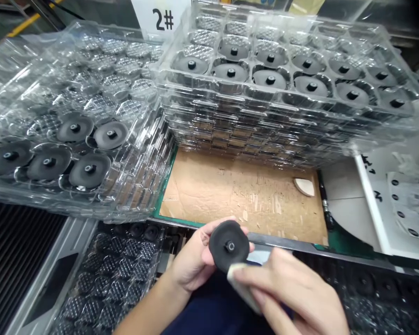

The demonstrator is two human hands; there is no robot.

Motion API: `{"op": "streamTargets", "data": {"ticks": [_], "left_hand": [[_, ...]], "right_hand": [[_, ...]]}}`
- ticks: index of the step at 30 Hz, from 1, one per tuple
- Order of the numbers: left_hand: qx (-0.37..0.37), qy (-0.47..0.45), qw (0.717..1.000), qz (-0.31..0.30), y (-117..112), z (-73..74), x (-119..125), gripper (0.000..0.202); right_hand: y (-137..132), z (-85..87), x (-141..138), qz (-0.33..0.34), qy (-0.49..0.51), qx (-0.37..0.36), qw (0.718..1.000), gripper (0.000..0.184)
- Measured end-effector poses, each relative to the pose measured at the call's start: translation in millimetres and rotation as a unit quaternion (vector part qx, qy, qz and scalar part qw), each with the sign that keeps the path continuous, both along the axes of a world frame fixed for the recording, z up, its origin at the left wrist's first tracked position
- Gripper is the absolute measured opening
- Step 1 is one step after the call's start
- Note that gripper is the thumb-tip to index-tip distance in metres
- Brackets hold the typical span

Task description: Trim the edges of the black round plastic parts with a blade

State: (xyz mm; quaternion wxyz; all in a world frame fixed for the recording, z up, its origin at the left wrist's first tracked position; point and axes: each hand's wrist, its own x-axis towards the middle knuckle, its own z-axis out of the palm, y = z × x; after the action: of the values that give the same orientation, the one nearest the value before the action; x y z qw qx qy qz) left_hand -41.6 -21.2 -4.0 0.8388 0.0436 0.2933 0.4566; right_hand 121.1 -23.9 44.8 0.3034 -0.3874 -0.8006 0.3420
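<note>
My left hand (195,260) is closed around a round black disc part (226,239), its small central stud facing up toward me. In my right hand (293,288) is a thin pale pad (242,288), pinched between thumb and fingers. The pad's tip meets the lower edge of the disc. Similar black discs (111,135) sit in the clear plastic trays (132,195) at left. More of them (270,79) fill the front rows of the tray stack (251,95) at the back.
Brown cardboard (230,186) covers the bench ahead, with a pale wedge-shaped piece (304,187) on it. A white box (377,209) stands at right. Below the bench edge is another tray (115,274). A sign (162,18) reads "2#".
</note>
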Motion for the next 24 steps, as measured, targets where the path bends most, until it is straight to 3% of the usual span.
{"op": "streamTargets", "data": {"ticks": [2,4,6,8,10,12,15,17,21,24], "left_hand": [[0.027,-0.030,0.999,0.030,1,1.5,3,0.058],[0.048,-0.045,0.997,0.047,2,3.8,9,0.053],[0.056,-0.052,0.996,0.055,2,6.1,15,0.052],[0.056,-0.047,0.996,0.059,1,7.7,20,0.053],[0.044,-0.019,0.996,0.071,-1,8.1,24,0.056],[0.028,0.019,0.996,0.080,-2,7.6,25,0.056],[0.026,0.062,0.993,0.100,-3,7.7,27,0.056],[0.038,0.075,0.991,0.108,-3,9.9,31,0.060],[0.051,0.081,0.993,0.065,-1,17.2,40,0.057],[0.048,0.080,0.994,0.062,1,17.5,41,0.055]], "right_hand": [[-4,-2.2,10,-0.011,0.057,-0.079,0.995,0.022],[-5,-3.5,17,-0.111,0.095,-0.110,0.983,0.019],[-4,-2.0,17,-0.227,0.106,-0.096,0.963,0.020],[-1,2.6,11,-0.277,0.103,-0.061,0.953,0.023],[3,7.9,2,-0.238,0.079,0.009,0.968,0.027],[7,11.4,-6,-0.144,0.051,0.075,0.985,0.028],[14,13.1,-7,-0.030,0.011,0.064,0.997,0.023],[19,13.1,-4,-0.018,-0.011,0.040,0.999,0.020],[23,12.5,4,-0.079,0.027,0.106,0.991,0.023],[19,13.1,18,-0.012,0.022,0.063,0.998,0.022]]}}
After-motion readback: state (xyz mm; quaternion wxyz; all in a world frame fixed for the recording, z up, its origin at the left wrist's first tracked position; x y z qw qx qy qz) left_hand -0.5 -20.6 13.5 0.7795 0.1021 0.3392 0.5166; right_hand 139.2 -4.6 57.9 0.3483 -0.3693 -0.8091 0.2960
